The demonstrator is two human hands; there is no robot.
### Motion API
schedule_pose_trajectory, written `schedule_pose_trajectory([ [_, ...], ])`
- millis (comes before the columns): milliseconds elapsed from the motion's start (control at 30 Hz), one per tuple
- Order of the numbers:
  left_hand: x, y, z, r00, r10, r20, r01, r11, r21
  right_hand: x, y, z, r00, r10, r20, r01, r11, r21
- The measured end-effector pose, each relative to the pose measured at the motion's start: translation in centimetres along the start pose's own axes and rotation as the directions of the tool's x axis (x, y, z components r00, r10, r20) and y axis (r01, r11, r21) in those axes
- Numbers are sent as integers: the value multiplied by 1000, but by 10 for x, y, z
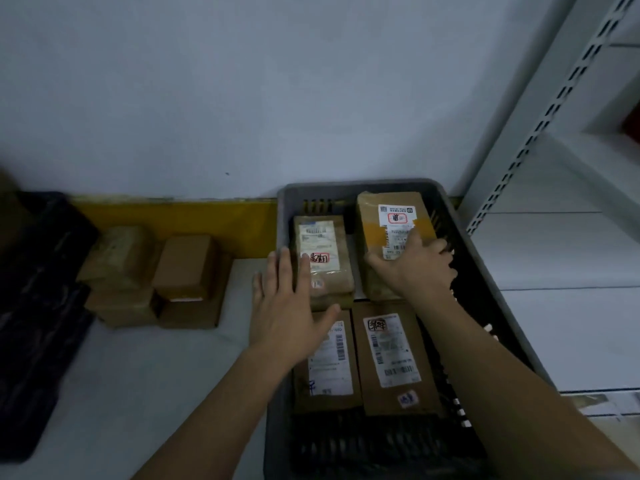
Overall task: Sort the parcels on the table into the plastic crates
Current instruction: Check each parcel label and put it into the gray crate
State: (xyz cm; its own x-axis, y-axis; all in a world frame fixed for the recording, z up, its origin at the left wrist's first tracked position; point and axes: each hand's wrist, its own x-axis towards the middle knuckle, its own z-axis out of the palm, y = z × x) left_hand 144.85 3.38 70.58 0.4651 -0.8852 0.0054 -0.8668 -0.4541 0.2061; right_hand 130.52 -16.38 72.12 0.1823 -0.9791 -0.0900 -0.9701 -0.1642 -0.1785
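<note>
A grey plastic crate [349,187] stands at the right and holds several brown labelled parcels. My right hand [417,263] grips the far-right parcel [384,216], which has yellow tape and a white label. My left hand [289,299] hovers with fingers spread over the crate's left rim, partly covering the far-left parcel [325,251]. Two more parcels lie nearer me: one on the left [329,368] and one on the right [393,355]. On the table to the left sits a pile of several brown parcels [156,275].
A dark crate [38,306] lies along the left edge. A yellow strip [180,220] runs at the foot of the wall behind the table. White metal shelving [561,188] stands to the right of the grey crate.
</note>
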Motion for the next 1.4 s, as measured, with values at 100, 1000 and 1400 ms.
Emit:
schedule_pose_trajectory([
  [100, 0, 0, 0, 999, -28, -22, 29, 999, 15, 12, -10, 13, 998, 1, 55, 1, 1000, -28],
  [1000, -35, -135, -30, 974, -214, -67, 218, 974, 62, -76, -111, -6, 908, -369, -198, 372, 928, -26],
  [1400, -75, -286, -41, 973, -231, -21, 232, 968, 101, -204, -248, 67, 903, -429, -28, 425, 901, -90],
])
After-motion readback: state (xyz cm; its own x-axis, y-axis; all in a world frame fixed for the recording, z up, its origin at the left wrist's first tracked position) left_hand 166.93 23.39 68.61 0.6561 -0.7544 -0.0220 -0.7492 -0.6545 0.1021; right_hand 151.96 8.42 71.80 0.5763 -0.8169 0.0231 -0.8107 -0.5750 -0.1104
